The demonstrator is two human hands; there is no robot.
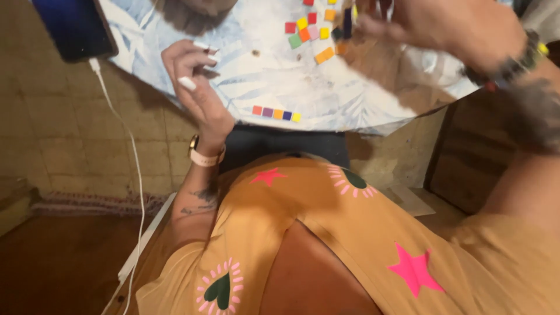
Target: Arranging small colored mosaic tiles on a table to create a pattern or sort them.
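Looking down through the head view, I note the left hand (198, 87) raised over the near left edge of the counter (262, 81), which carries a pale cloth with a blue leaf print. Its fingers (188, 83) are curled loosely inward, with long white nails showing; I see nothing held between them. A light-banded watch (205, 154) sits on that wrist.

The right hand (443, 29) is at the far right, above the counter, and is motion-blurred. Its fingers point left toward the scattered tiles; I cannot tell whether they are closed on anything. A dark beaded bracelet (513, 61) circles that wrist.

Small square coloured tiles (309, 29) lie loose on the far part of the counter, just left of the right hand: red, yellow, green, orange, pink. Nearer, a short row of five tiles (276, 114) lies edge to edge close to the counter's near rim, between the two hands and well apart from the loose group.

At far left a dark phone (73, 26) rests at the counter's corner, with a white cable (137, 175) hanging from it to the floor. In the near field I see an orange garment (350, 233) with pink stars.
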